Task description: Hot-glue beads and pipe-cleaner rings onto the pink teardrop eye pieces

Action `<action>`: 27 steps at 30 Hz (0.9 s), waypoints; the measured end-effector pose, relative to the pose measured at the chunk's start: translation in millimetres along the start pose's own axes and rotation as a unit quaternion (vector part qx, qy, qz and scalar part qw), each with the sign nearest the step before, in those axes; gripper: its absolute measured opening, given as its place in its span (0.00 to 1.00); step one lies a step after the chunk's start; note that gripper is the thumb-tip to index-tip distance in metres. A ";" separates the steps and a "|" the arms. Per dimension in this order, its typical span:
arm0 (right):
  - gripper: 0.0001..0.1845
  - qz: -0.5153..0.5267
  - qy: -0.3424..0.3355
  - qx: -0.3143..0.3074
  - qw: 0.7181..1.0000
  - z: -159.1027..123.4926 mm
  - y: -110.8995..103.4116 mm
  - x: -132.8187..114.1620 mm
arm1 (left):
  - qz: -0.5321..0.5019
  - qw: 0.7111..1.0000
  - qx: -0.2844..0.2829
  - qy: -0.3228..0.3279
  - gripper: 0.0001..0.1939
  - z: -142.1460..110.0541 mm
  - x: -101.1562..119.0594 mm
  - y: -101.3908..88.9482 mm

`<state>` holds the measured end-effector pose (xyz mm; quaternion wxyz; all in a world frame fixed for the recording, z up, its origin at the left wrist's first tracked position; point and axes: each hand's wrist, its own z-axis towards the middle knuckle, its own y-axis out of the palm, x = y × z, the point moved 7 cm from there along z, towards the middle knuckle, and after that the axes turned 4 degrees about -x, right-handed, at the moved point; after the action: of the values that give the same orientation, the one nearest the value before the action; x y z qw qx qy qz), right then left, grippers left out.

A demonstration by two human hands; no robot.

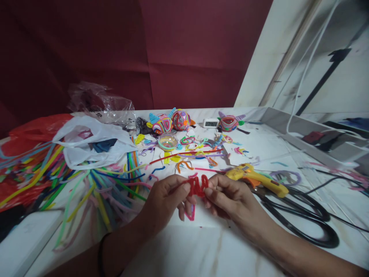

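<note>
Red fuzzy wire (198, 186), bent into a row of tight upright loops, is held above the white paper between the two hands, so take it as the middle of the clock. The left hand (170, 195) comes in from 8 o'clock and pinches the near-left end between thumb and fingertips; the right hand (232, 196) comes in from 4 o'clock, thumb and fingers closed on the opposite end. Neither hand is nearer, since both touch it. The row's long axis runs from 9 to 3, straight from one pinch to the other, while each loop points up towards 12, its top bare of fingers; this end-to-end line between the grips is what matters most for bending or pressing the loops. At 6 to 7 o'clock a pink bent piece (191, 214) shows just below the left fingers; whether it touches them I cannot tell. A yellow glue gun (261, 179) lies at 3, beyond the right hand and on its side. A clear dish (167, 141) sits at 11, and a loose heap of coloured fuzzy sticks (99, 206) spreads at 9, left of the left hand.
</note>
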<state>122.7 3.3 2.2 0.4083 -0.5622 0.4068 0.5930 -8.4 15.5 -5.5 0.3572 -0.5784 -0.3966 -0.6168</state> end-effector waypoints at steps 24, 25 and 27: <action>0.15 -0.009 0.034 -0.014 0.999 -3.0 -0.3 3.6 | 0.085 0.995 0.019 0.045 0.12 -8.3 6.3 -3.7; 0.14 -0.014 0.034 -0.013 0.999 -3.0 -0.5 3.0 | 0.093 0.994 0.023 0.048 0.12 -8.1 6.6 -4.6; 0.12 -0.021 0.036 -0.010 0.999 -2.9 -0.7 1.7 | 0.105 0.993 0.021 0.049 0.12 -7.8 6.8 -4.7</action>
<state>124.3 0.9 0.4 0.4000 -0.5955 0.4033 0.5682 -16.5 10.6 0.8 0.4510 -0.5779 -0.3287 -0.5954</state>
